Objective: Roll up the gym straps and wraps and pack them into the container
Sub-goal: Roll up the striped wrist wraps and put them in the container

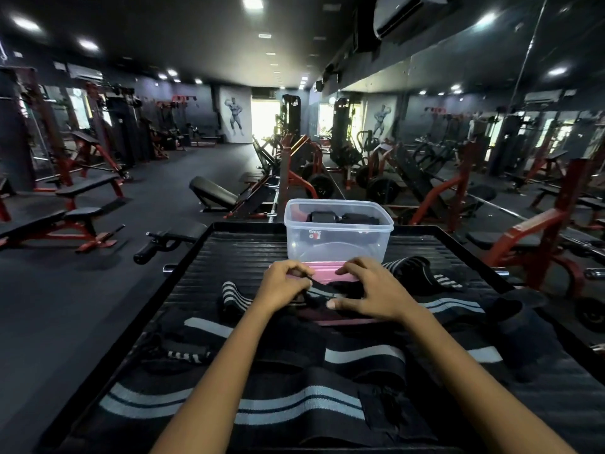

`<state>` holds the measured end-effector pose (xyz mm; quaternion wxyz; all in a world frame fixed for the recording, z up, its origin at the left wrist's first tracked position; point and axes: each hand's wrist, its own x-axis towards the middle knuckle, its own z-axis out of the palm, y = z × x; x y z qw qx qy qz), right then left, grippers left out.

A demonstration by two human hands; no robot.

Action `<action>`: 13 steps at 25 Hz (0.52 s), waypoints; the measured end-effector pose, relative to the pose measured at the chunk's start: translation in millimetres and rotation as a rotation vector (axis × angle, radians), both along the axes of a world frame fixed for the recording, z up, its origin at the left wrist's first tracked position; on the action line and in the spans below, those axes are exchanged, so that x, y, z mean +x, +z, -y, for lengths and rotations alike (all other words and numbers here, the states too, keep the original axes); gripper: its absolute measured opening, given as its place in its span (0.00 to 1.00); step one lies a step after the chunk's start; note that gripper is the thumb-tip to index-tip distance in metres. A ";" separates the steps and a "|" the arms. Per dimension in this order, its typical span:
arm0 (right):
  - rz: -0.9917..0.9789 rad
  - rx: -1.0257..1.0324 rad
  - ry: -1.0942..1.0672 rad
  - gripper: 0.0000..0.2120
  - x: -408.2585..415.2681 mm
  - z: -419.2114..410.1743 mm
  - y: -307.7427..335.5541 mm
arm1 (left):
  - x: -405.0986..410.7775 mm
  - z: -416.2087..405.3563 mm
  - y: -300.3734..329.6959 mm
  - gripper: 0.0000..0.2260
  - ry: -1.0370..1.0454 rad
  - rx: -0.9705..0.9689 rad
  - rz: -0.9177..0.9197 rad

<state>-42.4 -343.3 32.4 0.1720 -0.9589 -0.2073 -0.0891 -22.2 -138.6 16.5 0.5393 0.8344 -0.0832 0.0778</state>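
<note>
So both hands are down on the black ribbed worktop, working on a pink-and-black wrap right in front of the clear plastic container. Left hand has its fingers curled, pinching the left end of the wrap. Right hand is clawed over the right end, fingertips on the pink edge and thumb pressing down on the near side. The container sits at the far edge of the worktop with no lid on, and there are already a couple of black rolled wraps inside, plus something with a red-and-white label against the front wall. Loose black wraps with grey stripes are spread all over the near part of the worktop, and another striped one lies just right of the hands.
</note>
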 end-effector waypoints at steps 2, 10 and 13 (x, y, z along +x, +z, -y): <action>0.043 -0.074 0.024 0.42 -15.7 -22.0 0.4 | -1.1 2.3 3.6 0.05 0.010 -0.073 -0.026; 0.463 0.025 0.016 0.13 -15.2 -51.7 13.8 | -10.1 -3.8 16.9 0.16 -0.198 -0.476 -0.195; 0.547 0.169 0.039 0.08 -26.5 -51.2 19.7 | -12.5 4.2 14.3 0.14 -0.255 -0.561 -0.469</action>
